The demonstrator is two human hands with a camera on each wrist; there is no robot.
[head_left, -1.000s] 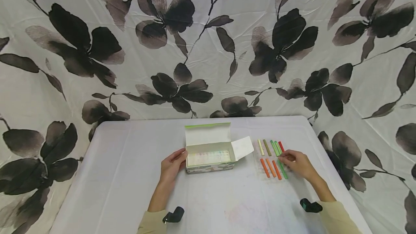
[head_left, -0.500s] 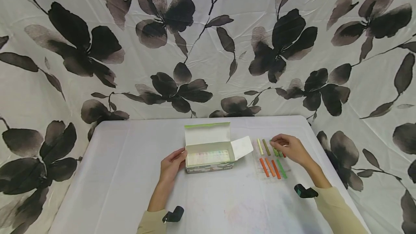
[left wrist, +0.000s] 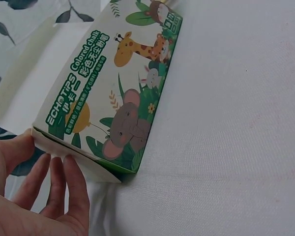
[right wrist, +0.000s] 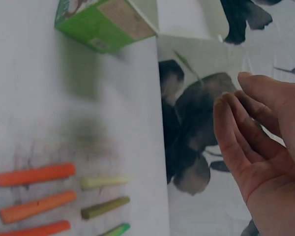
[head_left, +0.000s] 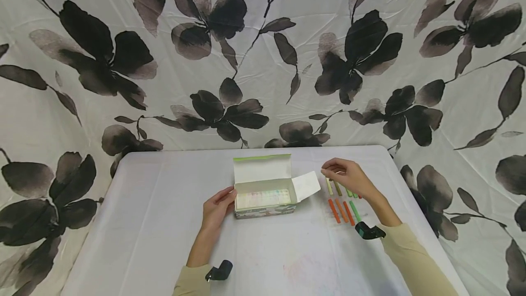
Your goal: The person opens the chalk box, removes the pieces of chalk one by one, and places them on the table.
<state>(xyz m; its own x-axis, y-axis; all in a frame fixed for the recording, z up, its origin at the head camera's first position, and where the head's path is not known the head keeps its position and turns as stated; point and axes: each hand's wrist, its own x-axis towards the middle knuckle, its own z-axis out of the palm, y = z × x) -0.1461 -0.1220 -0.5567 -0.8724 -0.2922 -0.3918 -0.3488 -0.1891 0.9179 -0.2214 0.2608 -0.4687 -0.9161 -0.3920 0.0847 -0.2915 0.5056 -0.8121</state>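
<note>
A colored chalk box [left wrist: 113,88] with cartoon animals on its side stands on the table, its lid and right flap raised. Pale chalk sticks [head_left: 263,199] lie inside it. My left hand [head_left: 218,209] holds the box's left end, thumb at the upper edge and fingertips against the end flap. To the right, my right hand [head_left: 347,175] hovers over the back row of loose chalk, holding nothing, its fingers bent and thumb apart. That row has a pale yellow stick [right wrist: 104,182], an olive stick [right wrist: 105,208], green and red ones. In front lie orange sticks [right wrist: 38,206] and a green one.
A white cloth covers the table [head_left: 164,223], with chalk smudges near the sticks and at the front. A floral curtain [head_left: 255,58] hangs behind the table. Dark wrist cameras [head_left: 219,271] sit on both forearms.
My right hand has moved left and back along the far chalk row, from the red stick to above the pale yellow one. My left hand and the box stay in place.
</note>
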